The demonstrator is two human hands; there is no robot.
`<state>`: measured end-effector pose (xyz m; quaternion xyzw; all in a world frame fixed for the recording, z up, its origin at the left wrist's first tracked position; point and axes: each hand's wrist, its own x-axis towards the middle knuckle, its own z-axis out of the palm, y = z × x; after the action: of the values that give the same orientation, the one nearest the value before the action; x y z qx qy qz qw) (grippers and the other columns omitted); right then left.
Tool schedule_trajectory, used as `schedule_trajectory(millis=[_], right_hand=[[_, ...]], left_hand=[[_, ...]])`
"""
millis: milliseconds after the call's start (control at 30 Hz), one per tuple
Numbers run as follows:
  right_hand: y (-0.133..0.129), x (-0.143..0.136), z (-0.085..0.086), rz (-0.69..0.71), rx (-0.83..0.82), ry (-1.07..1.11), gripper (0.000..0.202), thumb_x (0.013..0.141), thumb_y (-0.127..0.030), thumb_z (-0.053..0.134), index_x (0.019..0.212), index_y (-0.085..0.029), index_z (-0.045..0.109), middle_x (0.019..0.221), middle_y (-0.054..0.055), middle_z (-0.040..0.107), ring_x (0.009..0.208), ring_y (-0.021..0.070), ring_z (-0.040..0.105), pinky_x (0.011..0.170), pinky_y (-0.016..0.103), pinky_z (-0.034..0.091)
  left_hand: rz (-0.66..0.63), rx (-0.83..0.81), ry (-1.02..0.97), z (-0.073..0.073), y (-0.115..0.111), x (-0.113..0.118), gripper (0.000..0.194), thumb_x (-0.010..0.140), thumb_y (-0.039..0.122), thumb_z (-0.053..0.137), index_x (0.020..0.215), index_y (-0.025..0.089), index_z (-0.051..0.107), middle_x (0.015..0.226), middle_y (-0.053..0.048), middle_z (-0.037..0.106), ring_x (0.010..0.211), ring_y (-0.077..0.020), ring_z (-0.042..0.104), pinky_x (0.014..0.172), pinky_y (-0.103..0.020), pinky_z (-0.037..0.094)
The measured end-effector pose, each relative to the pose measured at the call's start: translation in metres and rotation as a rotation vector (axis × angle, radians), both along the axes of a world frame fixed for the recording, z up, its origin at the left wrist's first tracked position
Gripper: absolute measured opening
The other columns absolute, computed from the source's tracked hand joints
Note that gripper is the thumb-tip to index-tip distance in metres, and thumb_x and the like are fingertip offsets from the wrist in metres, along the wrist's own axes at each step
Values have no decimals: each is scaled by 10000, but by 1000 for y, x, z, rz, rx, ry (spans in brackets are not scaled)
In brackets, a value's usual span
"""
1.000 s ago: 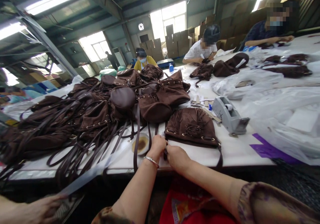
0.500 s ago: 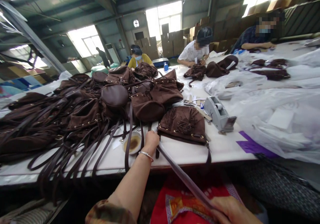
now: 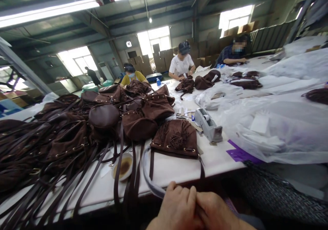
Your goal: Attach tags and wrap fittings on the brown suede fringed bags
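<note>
At the table's front edge my left hand (image 3: 176,206) is closed on a bag strap (image 3: 151,185) that is covered in a pale wrap. My right hand (image 3: 214,207) presses against it, its fingers closed; what they hold is hidden. The strap curves up to the left side of a brown fringed bag (image 3: 176,137), which lies flat on the white table (image 3: 176,170). A small bowl with brown liquid (image 3: 124,166) stands left of the strap, among hanging dark straps.
Many brown bags (image 3: 69,137) are piled on the left. A grey tape dispenser (image 3: 208,124) stands right of the fringed bag. Clear plastic sheeting (image 3: 269,127) covers the right side. Several people work across the table.
My left hand has left the strap's bag end and come back beside my right hand. The strap now bends in a curve instead of running straight. The view has shifted right and up.
</note>
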<state>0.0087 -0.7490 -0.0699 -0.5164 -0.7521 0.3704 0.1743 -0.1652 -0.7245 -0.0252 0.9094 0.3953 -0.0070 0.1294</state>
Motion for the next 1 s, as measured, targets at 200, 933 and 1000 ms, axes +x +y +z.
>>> schedule_trajectory(millis=[200, 933, 1000], right_hand=[[-10, 30, 16, 147, -214, -99, 182, 817, -250, 558, 729, -190, 705, 685, -10, 695, 602, 124, 574, 524, 211, 320], [-18, 58, 45, 233, -248, -83, 193, 792, -179, 540, 692, -199, 704, 604, -21, 675, 502, 106, 525, 475, 206, 300], [-20, 76, 42, 204, -273, -118, 204, 755, -131, 530, 705, -196, 716, 642, -11, 706, 553, 119, 594, 518, 205, 343]], left_hand=[[60, 27, 167, -21, 3, -44, 80, 833, 278, 632, 844, 219, 685, 794, -48, 724, 715, -233, 683, 619, -276, 470], [78, -334, 39, -23, -15, -45, 287, 879, 395, 556, 729, 206, 713, 711, -28, 725, 620, -184, 645, 557, -239, 415], [200, -353, -86, -31, -20, -73, 297, 856, 422, 563, 725, 208, 721, 716, -19, 723, 645, -185, 643, 568, -235, 411]])
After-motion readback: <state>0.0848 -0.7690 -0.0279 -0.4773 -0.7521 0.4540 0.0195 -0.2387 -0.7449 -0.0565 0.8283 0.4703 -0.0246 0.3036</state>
